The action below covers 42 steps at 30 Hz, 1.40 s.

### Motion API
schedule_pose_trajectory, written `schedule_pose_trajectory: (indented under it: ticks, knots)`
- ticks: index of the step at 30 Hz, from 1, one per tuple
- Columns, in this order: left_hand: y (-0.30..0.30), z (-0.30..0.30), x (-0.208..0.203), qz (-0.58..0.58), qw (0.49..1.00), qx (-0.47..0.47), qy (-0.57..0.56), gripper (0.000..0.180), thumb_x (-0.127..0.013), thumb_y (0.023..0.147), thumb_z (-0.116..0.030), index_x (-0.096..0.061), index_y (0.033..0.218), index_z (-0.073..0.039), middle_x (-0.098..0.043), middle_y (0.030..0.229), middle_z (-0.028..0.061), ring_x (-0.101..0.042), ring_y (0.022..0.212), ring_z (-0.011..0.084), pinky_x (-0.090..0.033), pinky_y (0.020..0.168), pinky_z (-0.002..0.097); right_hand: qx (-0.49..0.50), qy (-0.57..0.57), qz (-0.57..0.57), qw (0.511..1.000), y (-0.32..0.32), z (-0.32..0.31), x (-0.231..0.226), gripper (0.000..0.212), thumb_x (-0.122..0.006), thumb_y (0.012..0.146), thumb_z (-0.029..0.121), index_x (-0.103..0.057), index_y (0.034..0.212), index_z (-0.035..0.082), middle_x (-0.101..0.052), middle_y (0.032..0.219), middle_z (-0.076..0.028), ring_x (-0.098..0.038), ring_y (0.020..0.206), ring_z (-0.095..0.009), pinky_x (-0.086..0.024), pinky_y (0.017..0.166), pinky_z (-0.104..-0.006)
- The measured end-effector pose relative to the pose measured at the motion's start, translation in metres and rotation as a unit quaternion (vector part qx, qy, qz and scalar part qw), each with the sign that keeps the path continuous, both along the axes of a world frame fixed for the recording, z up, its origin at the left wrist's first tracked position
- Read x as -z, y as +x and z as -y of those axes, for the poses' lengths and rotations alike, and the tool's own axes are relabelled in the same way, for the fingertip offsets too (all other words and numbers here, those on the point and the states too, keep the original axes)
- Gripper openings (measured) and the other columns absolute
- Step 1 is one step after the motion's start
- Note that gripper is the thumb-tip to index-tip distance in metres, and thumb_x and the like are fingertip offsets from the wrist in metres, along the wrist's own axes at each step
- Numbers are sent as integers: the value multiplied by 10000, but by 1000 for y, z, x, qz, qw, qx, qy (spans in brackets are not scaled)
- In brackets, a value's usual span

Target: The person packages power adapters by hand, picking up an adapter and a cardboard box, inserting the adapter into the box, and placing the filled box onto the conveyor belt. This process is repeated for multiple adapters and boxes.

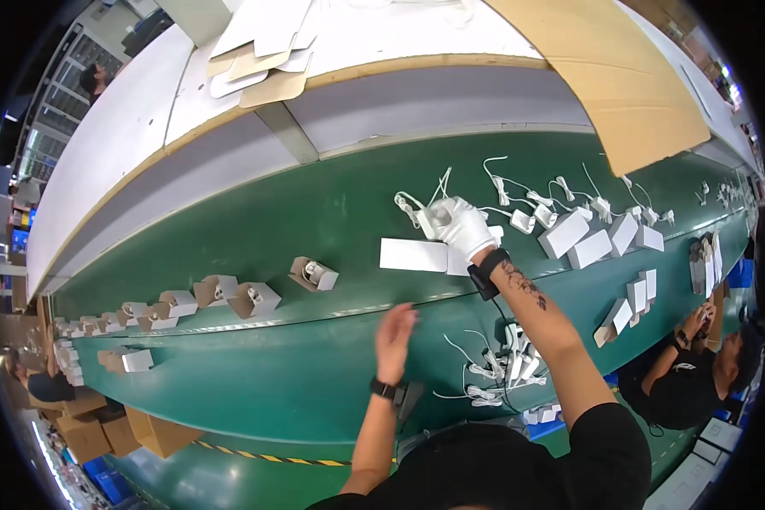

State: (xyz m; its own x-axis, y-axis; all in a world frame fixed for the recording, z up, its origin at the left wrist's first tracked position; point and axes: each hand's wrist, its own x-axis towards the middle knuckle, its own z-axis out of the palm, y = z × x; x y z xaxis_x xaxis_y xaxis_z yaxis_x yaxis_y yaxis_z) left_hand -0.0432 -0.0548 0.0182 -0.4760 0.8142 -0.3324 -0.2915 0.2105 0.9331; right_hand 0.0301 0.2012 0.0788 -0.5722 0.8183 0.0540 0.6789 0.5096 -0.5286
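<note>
My right hand (461, 228), in a white glove, is closed on a white power adapter (432, 223) at the middle of the green conveyor. The adapter's white cable (406, 202) loops out beyond the fingertips. Just under that hand lies a closed white box (412, 254), partly covered by the glove and wrist. My left hand (394, 337), bare, is held over the near green strip with nothing in it, its fingers loosely apart. Nearer to me, a heap of white adapters with bundled cables (506, 361) lies on the near strip.
Open boxes with white adapters inside (313, 274) run off to the left. Several adapters with cables (523, 221) and white boxes (563, 234) lie to the right. A shelf (382, 68) with cardboard overhangs the far side. A co-worker (688, 365) works at the right.
</note>
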Motion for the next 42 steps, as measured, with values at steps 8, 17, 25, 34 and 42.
schedule_pose_trajectory:
  ticks: [8,17,25,34,42]
  knots:
    - [19,-74,11,229,967,-105,45,371,-492,932,-279,-473,1239,-72,-613,1085,103,-592,984,201,-456,831,331,14,73,17,997,37,36,18,215,-623,735,257,-657,910,138,-627,819,-110,-618,708,-323,-509,661,-390]
    - [11,25,5,38,997,-56,-35,214,-507,921,-164,-563,1102,-64,-645,996,72,-608,886,148,-452,753,265,-296,28,104,949,32,14,117,249,-548,776,169,-625,1010,132,-602,992,-108,-611,901,-282,-490,775,-376]
    - [-16,118,-31,8,987,-79,-139,246,-541,905,-205,-581,1083,-41,-653,990,96,-634,900,181,-487,730,281,-357,-121,79,923,30,-26,150,190,-567,753,151,-646,921,113,-639,923,-76,-620,899,-277,-489,764,-363]
    - [-118,329,-202,-443,790,-316,-282,244,-543,902,-290,-594,1033,-91,-653,929,25,-615,821,113,-418,633,226,-178,154,22,972,25,5,51,208,-544,755,92,-647,936,95,-650,783,-110,-635,717,-248,-499,641,-337]
    - [-85,172,-202,-306,934,-82,-167,233,-530,909,-244,-590,1017,-47,-636,921,56,-606,828,133,-452,689,260,114,-462,-543,692,20,14,20,380,-554,852,169,-485,1214,78,-563,857,-18,-543,659,-90,-436,481,-209]
